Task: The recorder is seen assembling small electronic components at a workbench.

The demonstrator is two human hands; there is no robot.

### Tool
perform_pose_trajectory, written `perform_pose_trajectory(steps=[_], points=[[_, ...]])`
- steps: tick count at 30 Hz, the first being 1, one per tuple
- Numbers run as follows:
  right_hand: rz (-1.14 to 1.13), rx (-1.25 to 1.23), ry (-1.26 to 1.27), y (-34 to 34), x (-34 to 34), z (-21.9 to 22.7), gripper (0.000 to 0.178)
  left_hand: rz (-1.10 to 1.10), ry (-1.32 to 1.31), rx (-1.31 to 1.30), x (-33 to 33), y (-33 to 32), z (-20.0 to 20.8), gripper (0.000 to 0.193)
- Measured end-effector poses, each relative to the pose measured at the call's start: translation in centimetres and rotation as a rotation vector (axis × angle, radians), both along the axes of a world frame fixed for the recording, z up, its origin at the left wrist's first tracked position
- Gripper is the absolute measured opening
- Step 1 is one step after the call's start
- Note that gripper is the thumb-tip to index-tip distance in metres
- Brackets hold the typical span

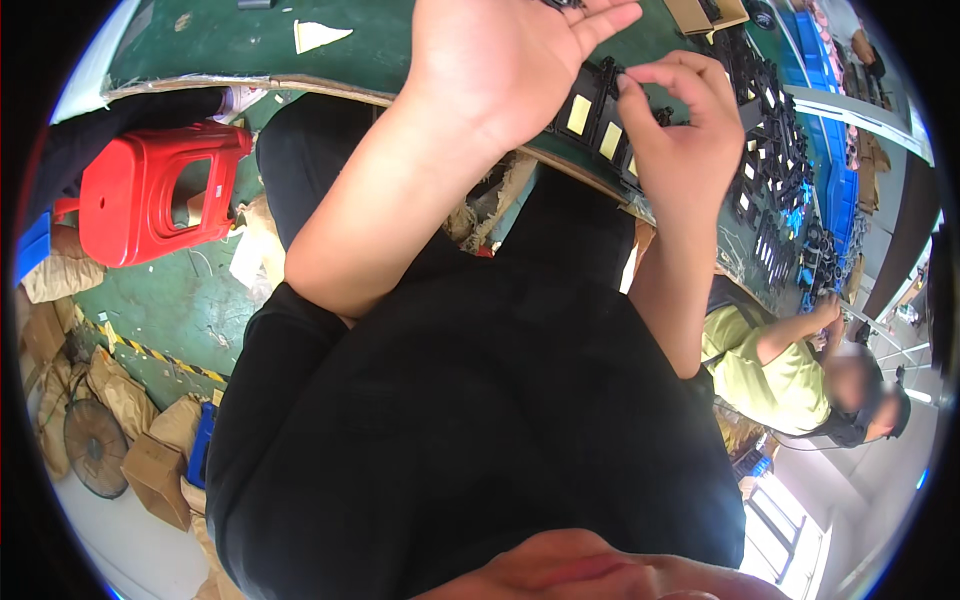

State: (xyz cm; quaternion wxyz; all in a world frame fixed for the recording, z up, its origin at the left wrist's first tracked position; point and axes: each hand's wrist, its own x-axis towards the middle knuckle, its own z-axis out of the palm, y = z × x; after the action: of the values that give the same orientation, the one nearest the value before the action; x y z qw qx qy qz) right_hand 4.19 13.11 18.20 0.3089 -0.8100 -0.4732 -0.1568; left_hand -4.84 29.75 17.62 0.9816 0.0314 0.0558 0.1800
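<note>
Lying near the front edge of the green table [200,50]: a few flat black parts [611,140], side by side, pale yellow patches facing up. My right hand [692,115] is at their far end, thumb and forefinger bent into a narrow ring, the tips almost meeting just beside a black part. Cannot tell whether they pinch it. My left hand [490,65] is above the table, further left, palm showing, the visible fingers stretched loosely to the right. A small dark piece [562,3] shows by that hand, cut off by the top of the view; cannot tell whether I hold it.

Right of my right hand, a thick spread of more black pieces [770,125] runs down the table, blue bins [845,185] beyond it. An open cardboard box [690,14] sits past my fingers. Off to the left on the tabletop, a pale torn scrap [322,36].

Further out, left side: a red plastic stool [125,205] on the green floor [185,300], then yellow-and-black tape [165,360], brown paper sacks [118,388], a round fan [95,450] and a closed carton [158,482]. Right side: a co-worker in a yellow-green shirt [785,385], arms stretched toward the table.
</note>
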Motion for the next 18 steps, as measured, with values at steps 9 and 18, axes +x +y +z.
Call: perform_pose_trajectory(steps=[9, 18], points=[[-0.05, -0.143, -0.103, 1.0, 0.3, -1.5, 0.015, 0.059, 0.019, -0.003, -0.2, 0.4, 0.6, 0.035], [-0.075, -0.237, -0.069, 1.2, 0.2, -2.3, 0.009, 0.033, -0.021, -0.007, -0.2, 0.4, 0.0, 0.034]])
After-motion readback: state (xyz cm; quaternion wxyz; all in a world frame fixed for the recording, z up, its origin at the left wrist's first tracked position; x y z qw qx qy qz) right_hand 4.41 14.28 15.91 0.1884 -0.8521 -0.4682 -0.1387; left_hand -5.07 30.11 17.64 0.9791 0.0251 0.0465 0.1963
